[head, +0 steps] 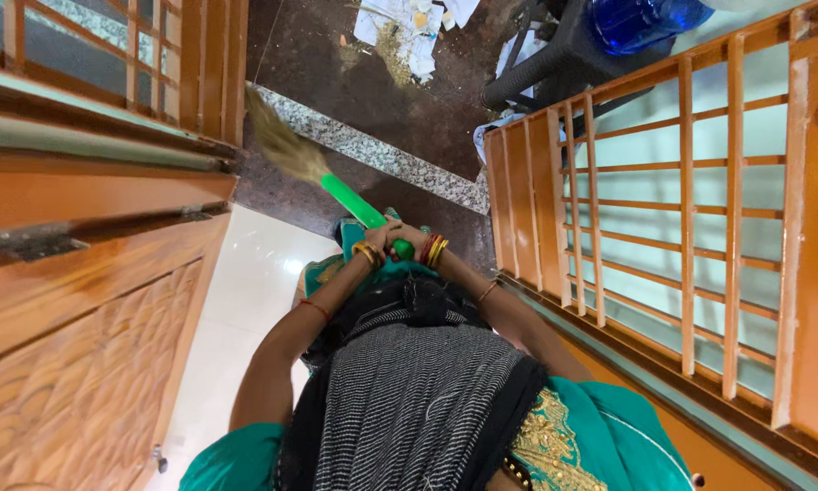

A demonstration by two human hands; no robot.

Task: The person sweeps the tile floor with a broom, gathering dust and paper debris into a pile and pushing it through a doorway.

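Both hands clamped on broom handle [363,207], left hand [381,235] and right hand [412,238] touching at the green grip's near end, bangles [436,250] on wrists, bristles [281,145] angled out over dark floor [372,100] near granite sill [381,155], paper litter [409,32] beyond, wooden door [81,300] left, grille [682,209] right

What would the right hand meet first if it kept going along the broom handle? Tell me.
The right hand points up the green broom handle, so it would likely meet the straw bristles first, then the speckled granite threshold; depth is unclear.
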